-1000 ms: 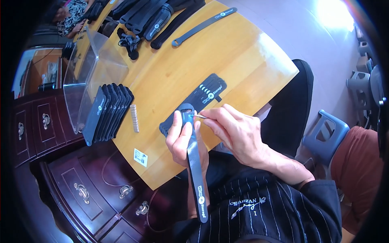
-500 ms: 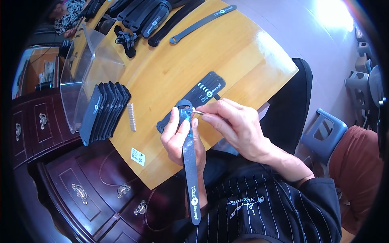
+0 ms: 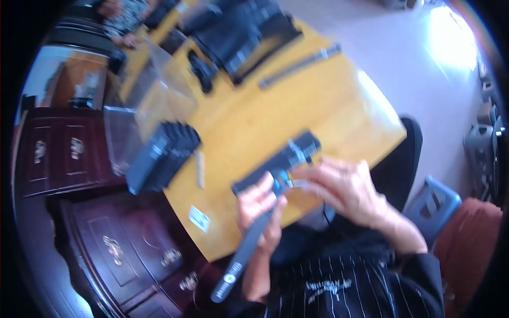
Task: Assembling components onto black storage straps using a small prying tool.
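Observation:
Pinched in my left hand [image 3: 260, 209] is a dark grey fabric storage strap [image 3: 248, 252], its printed end hanging toward my lap. A small shiny blue patch shows at its upper end, too blurred to make out. My right hand [image 3: 352, 196] has thumb and forefinger closed on a thin silvery metal tool [image 3: 299, 183], whose tip meets or nearly meets the strap's upper end. Just beyond both hands, a flat stack of similar straps [image 3: 305, 147] lies on the wooden table [image 3: 350, 111].
Left on the table stand a row of folded black straps [image 3: 164, 156], a pale narrow strip [image 3: 200, 169] and a white label [image 3: 199, 218]. Clear plastic sheeting [image 3: 119, 132] is behind. Farther off lie a single strap [image 3: 299, 66] and a dark pile [image 3: 238, 42]. Dark drawers [image 3: 114, 265] border the left; a blue stool [image 3: 432, 204] stands right.
The whole view has shifted and blurred, with the scene lower and to the right. The strap's hanging end has swung leftward. Both hands keep their holds.

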Available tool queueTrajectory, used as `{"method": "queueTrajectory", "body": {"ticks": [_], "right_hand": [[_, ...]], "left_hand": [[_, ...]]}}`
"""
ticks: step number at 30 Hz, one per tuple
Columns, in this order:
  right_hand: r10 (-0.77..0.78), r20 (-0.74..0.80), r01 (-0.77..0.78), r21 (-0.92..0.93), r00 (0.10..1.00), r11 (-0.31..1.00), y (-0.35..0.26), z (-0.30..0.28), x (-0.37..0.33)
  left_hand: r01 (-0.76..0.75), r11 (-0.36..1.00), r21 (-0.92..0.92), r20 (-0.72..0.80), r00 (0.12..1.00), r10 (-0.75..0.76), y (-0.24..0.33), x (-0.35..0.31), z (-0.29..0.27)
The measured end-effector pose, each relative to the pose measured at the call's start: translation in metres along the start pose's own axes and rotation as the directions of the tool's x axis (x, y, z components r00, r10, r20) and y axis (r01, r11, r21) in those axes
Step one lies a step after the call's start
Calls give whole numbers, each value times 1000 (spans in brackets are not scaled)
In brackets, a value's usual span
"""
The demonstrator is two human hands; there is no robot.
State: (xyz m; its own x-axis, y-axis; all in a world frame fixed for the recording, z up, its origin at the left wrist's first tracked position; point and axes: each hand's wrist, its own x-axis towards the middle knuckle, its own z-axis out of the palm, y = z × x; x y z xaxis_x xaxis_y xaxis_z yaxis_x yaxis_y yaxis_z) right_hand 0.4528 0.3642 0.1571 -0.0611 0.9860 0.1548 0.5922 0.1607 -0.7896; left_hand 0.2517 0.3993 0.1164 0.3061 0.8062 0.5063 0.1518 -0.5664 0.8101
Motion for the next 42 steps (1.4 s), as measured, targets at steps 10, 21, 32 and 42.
{"method": "queueTrajectory", "body": {"ticks": [10, 21, 32, 42], "right_hand": [[-251, 51, 254, -304, 967, 918, 3, -13, 6], [54, 45, -62, 206, 998, 977, 9, 10, 3], [177, 34, -178, 331, 984, 927, -5, 12, 4], [46, 49, -58, 298, 998, 953, 14, 4, -1]], "left_hand": [[85, 986, -144, 82, 994, -74, 4, 1, 1], [96, 987, -127, 14, 995, -95, -8, -11, -2], [118, 899, -422, -15, 990, -138, -2, 12, 7], [238, 844, -480, 99, 971, -217, -5, 9, 2]]}}
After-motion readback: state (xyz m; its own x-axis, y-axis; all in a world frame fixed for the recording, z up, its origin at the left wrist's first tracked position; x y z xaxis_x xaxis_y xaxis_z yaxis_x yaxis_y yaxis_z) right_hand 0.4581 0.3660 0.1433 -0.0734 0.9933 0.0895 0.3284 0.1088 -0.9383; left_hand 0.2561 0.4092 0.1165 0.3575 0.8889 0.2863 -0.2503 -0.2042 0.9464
